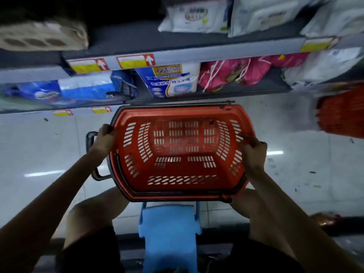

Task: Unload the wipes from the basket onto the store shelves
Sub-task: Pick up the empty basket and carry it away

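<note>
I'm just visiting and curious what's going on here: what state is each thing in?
basket: empty, held at both ends.
left hand: grips the basket's left rim.
right hand: grips its right rim.
wipes: lying on the top shelf.
shelves: stocked with packs.
stool: upright, between the person's knees.
second basket: blurred, contents unclear.
</note>
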{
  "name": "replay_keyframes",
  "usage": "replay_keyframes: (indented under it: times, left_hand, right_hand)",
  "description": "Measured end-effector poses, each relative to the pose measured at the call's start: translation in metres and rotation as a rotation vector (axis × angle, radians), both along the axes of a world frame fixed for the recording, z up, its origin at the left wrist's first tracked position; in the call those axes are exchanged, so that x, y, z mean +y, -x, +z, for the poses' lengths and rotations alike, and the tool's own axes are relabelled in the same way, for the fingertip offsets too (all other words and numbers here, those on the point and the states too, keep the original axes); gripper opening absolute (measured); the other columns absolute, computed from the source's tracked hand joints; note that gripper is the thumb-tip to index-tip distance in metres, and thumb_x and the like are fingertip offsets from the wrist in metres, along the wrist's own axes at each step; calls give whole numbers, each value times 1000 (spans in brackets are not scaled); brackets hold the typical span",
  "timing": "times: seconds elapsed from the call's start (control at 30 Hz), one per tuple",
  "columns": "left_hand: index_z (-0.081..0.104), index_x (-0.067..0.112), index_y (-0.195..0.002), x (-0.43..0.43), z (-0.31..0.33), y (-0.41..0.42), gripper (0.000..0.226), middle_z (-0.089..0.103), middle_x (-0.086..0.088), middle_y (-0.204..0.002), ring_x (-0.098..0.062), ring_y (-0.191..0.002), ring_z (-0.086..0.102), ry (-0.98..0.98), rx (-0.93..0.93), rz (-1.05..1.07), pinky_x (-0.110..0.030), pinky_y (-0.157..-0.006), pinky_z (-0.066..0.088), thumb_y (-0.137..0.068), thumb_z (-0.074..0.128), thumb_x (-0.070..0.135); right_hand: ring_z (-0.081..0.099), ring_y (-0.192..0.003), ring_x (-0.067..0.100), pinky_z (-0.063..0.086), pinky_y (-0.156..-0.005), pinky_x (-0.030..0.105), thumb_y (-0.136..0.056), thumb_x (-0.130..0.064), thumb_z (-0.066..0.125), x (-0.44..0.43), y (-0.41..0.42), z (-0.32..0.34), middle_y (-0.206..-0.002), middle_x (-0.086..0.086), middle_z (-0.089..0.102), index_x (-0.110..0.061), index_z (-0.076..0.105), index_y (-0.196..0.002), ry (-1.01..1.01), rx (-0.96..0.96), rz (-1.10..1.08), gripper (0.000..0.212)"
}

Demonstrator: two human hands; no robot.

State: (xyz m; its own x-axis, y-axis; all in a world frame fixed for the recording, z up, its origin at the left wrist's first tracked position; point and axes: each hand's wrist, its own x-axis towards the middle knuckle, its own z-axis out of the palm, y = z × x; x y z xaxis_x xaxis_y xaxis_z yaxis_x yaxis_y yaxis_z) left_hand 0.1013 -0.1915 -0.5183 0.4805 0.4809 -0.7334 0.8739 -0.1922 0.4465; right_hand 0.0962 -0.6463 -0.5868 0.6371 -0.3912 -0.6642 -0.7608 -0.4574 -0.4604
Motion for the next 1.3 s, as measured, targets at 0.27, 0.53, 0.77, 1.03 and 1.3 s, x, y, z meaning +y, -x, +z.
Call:
replay_keyframes:
  times: [0.27,0.53,0.77,1.03,1.3]
  left_hand:
    - [57,10,-121,35,137,41,17,59,-9,-85,-22,-67,53,13,-37,114,-32,-61,45,-109,53,21]
    - [61,10,-107,98,216,134,21,63,-8,-85,-26,-79,59,-88,-98,292,-34,-67,49,-108,55,31]
    - [63,16,-97,185,272,259,19,67,-8,-94,-14,-76,61,-182,-160,512,-31,-65,48,-108,54,29]
    - [67,0,-119,325,304,408,36,71,-18,-108,-33,-94,66,-296,-185,719,-42,-88,52,-108,54,32]
    - [68,-3,-112,440,345,524,30,69,-16,-104,-28,-98,63,-318,-237,856,-37,-85,45,-109,52,22]
  right_hand:
    - [75,-84,24,64,-80,44,-67,-64,62,53,-35,169,-110,11,72,-20,69,-119,-79,26,36,68]
    - [73,-94,23,60,-92,44,-71,-43,64,142,-42,244,-115,8,69,-45,76,-103,-194,10,281,34]
    - [69,-88,8,53,-69,26,-88,-12,67,282,-18,302,-112,1,71,-25,78,-102,-344,38,573,22]
    - [69,-96,12,57,-83,32,-80,-32,70,505,22,341,-109,-11,73,-33,75,-105,-333,-13,997,26]
    - [70,-95,14,57,-84,25,-86,-14,68,723,85,409,-112,0,75,-24,78,-109,-350,-149,1203,27]
